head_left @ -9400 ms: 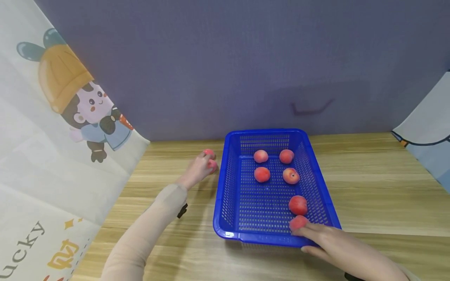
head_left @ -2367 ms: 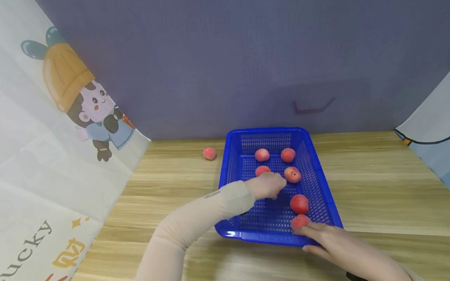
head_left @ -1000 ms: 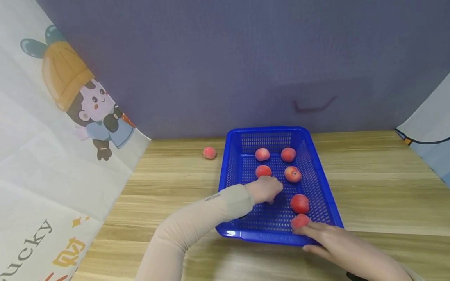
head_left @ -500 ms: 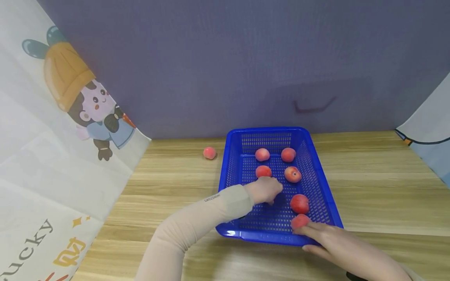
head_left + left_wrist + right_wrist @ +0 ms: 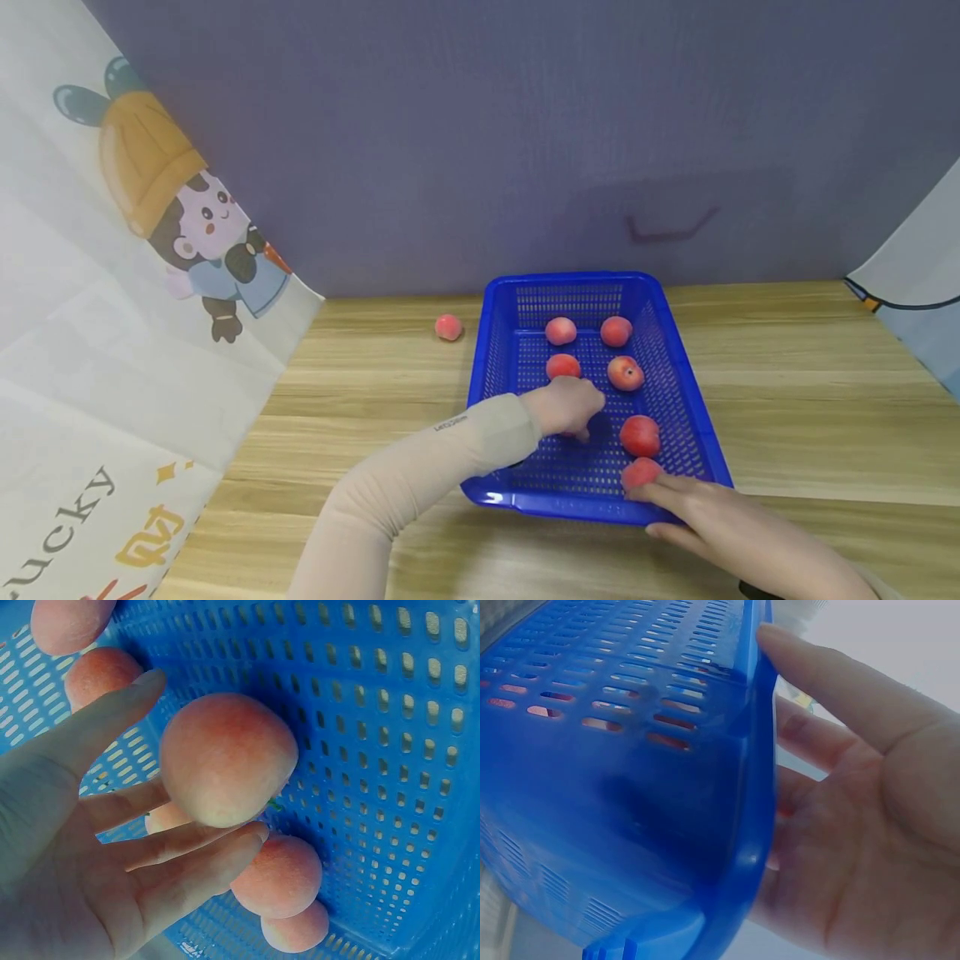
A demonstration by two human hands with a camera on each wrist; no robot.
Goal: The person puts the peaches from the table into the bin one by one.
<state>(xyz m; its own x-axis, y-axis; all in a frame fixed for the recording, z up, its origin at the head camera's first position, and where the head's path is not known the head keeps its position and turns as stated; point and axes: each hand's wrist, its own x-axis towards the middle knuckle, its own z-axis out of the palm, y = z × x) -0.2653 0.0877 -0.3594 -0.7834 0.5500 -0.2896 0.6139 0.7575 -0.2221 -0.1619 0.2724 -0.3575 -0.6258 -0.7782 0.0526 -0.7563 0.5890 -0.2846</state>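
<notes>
A blue perforated plastic basket (image 5: pixel 678 367) holds several peaches in its far half, among them a red peach (image 5: pixel 563 366). My left hand (image 5: pixel 566 406) is inside the basket, just in front of that one. In the left wrist view, its thumb stands apart from a nearer peach (image 5: pixel 229 761), and the extended fingers lie beside and behind it. My right hand (image 5: pixel 697 512) grips the basket's near right rim, thumb outside and fingers over it. Those fingers are by a peach (image 5: pixel 641 473) in the near corner, touching a redder peach (image 5: pixel 640 436).
One peach (image 5: pixel 448 327) lies on the wooden table (image 5: pixel 375 367) left of the basket. A grey-purple panel (image 5: pixel 480 150) rises behind. A white printed sheet (image 5: pixel 67 333) borders the left side, and a dark cable (image 5: pixel 915 306) runs at the right.
Over nine seconds my left hand has moved from two peaches on the table into the basket, one peach going with it. In the last second both hands stay almost still.
</notes>
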